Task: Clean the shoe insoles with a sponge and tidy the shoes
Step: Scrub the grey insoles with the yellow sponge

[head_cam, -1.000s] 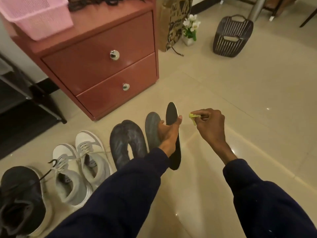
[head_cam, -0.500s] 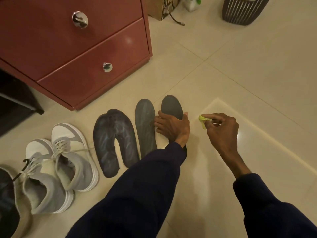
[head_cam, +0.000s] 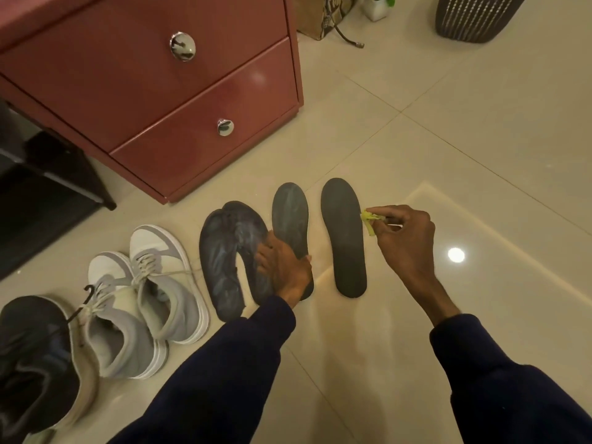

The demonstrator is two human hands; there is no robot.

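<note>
On the tiled floor (head_cam: 448, 139), just off the front corner of the red drawer cabinet (head_cam: 160, 91), two insoles lie side by side. The left hand (head_cam: 285, 270) grips the grey insole (head_cam: 290, 216) near its heel, fingers (head_cam: 267, 251) curled over one edge and thumb on the other (whether it is lifted off the floor I cannot tell). The darker insole (head_cam: 344, 238) lies flat to its right. The right hand (head_cam: 407, 238) pinches a small yellow-green sponge (head_cam: 367, 222) at its fingertips, touching that insole's right edge. Left of the insoles stand a pair of dark shoes (head_cam: 227, 251), then grey-and-white sneakers (head_cam: 160, 283), then a black shoe (head_cam: 32, 354).
</note>
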